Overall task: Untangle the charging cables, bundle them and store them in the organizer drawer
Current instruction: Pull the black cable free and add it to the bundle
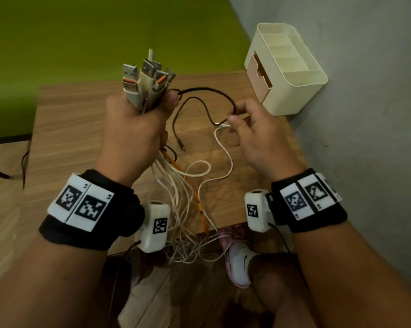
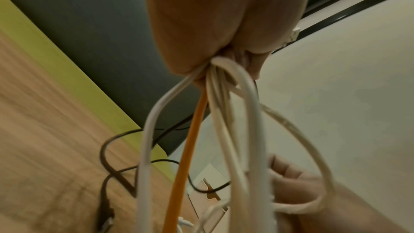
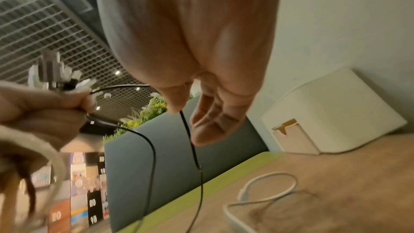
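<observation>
The left hand point(image 1: 133, 129) sits in the middle of the head view. It is closed tight round a bunch of cables point(image 1: 147, 91), with the plug ends sticking up out of the fist. Most cords are white and one is orange point(image 2: 190, 141). They hang down under the fist and past the near edge of the counter point(image 1: 76, 129).

The right hand point(image 1: 254, 136) is to the right of it. Its thumb and fingers pinch a thin black cable point(image 1: 209, 91). That cable loops across to the left fist. One white cable point(image 1: 225, 157) also runs up to the right fingers.

The cream organizer point(image 1: 296, 91) stands at the upper right of the frame, against the grey wall point(image 1: 365, 91). Its pink drawer point(image 1: 259, 72) faces left.
</observation>
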Demonstrator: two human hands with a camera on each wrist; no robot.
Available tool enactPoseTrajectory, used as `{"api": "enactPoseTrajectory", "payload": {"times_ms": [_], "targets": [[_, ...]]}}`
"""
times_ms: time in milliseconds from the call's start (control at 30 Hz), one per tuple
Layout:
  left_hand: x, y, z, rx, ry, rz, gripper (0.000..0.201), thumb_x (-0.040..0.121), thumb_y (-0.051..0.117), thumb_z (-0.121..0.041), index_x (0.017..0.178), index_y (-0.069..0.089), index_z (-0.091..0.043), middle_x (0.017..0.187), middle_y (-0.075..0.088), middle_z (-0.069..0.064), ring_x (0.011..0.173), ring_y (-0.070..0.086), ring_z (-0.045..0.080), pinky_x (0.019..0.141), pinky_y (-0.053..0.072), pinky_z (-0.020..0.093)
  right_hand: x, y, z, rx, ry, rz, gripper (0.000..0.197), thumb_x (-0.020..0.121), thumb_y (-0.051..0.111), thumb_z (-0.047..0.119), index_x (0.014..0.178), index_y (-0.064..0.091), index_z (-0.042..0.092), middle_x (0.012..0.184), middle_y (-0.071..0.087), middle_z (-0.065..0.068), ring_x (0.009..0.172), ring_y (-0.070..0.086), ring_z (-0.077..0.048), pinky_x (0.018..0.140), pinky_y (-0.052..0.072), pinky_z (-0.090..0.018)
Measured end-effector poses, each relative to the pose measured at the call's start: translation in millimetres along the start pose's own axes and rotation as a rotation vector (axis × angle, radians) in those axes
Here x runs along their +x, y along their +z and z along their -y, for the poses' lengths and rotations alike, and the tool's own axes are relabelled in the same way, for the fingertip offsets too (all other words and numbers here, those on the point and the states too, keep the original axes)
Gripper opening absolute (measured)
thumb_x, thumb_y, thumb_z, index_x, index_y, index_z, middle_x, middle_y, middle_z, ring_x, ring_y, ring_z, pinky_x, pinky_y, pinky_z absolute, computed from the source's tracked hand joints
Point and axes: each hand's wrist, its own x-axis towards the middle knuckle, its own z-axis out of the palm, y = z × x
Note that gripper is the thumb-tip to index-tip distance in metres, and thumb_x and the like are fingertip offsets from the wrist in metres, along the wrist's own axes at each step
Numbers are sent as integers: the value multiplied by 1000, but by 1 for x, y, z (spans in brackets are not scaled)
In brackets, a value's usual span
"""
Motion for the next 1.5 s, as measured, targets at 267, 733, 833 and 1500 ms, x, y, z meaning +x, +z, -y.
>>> {"api": "enactPoseTrajectory", "payload": {"times_ms": [267,733,833,1500], "targets": [[0,-7,3,-10,-24,-2,17,93,60,-15,77,61,-21,71,39,22,43,27,13,45,25,24,-4,-22,35,121,-178,-192,8,99,54,14,99,56,22,94,67,-5,83,69,-12,71,58,-34],[-5,-2,5,-35,-23,-42,24,90,64,-32,86,56,-9,55,31,-4,40,24,13,44,23,26,-55,-47,84,-154,-363,-58,16,94,64,21,87,66,7,67,60,5,56,53,1,53,41,-19],[-2,-6,6,-5,-9,-38,16,88,66,-31,80,60,-19,60,37,0,42,26,12,46,23,28,-57,-46,79,-32,-79,156,15,94,65,21,84,61,11,63,68,0,51,65,-13,48,46,-27],[-5,-11,10,-115,-321,96,14,100,51,-21,92,55,-11,54,25,-8,43,21,7,41,20,19,-39,-30,6,-110,363,343,14,91,68,29,78,66,23,67,68,8,64,65,-3,63,45,-20]]}}
